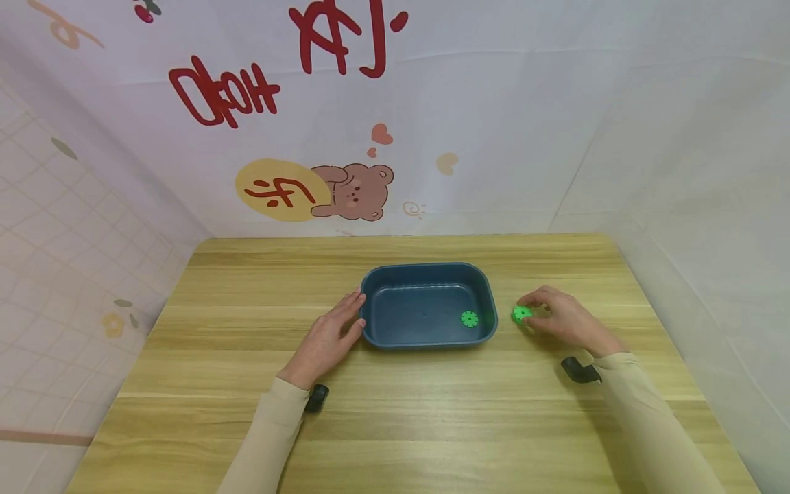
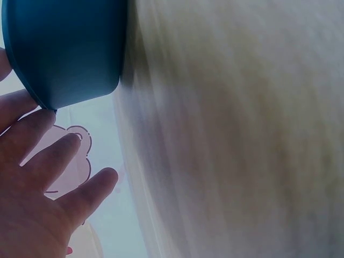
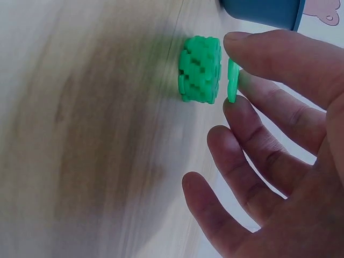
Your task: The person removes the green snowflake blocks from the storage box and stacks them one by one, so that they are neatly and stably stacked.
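Observation:
A blue rectangular bin [image 1: 413,312] stands on the table, with one green snowflake-shaped disc [image 1: 470,319] lying flat near its right end. My left hand [image 1: 324,341] touches the bin's left rim with its fingertips, fingers fairly straight and spread in the left wrist view. To the right of the bin, my right hand [image 1: 564,320] pinches a thin green notched disc [image 3: 233,80] between thumb and fingers. Just under that disc, with a small gap, a short stack of green notched discs [image 3: 200,70] sits on the table. The other right fingers are loosely bent.
The wood-grain table [image 1: 420,412] reaches a white printed cloth [image 1: 494,137] at the back, and more cloth hangs along both sides. Black wrist mounts [image 1: 579,370] show beneath the sleeves.

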The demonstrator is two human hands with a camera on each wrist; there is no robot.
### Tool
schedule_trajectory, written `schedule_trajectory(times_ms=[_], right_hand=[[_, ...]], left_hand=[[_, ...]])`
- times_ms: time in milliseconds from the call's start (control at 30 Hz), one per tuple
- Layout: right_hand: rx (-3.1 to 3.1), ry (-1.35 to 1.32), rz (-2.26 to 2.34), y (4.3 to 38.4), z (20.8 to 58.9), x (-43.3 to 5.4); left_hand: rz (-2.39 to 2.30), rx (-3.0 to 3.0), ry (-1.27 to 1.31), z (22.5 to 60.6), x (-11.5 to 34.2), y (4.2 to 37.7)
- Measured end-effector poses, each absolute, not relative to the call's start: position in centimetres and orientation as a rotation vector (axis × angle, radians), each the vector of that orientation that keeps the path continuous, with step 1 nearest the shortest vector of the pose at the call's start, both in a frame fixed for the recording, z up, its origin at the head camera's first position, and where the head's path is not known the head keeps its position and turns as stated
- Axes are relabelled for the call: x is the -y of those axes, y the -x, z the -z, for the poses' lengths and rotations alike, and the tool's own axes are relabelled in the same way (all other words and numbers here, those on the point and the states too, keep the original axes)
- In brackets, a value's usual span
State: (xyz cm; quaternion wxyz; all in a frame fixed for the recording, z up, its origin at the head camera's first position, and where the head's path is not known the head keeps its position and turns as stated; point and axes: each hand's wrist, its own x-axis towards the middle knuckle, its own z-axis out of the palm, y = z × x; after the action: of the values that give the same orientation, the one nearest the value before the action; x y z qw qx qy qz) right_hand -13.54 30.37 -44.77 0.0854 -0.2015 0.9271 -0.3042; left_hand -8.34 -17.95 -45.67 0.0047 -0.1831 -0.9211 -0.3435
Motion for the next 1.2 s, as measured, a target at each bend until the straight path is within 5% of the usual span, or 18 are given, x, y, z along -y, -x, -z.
schedule_trajectory(times_ms=[1200], right_hand=[[-2.762,0.587,0.892,13.48,45.18,-30.40]], left_hand=[[1.088,2.879,0.570,45.67,17.86,8.31]])
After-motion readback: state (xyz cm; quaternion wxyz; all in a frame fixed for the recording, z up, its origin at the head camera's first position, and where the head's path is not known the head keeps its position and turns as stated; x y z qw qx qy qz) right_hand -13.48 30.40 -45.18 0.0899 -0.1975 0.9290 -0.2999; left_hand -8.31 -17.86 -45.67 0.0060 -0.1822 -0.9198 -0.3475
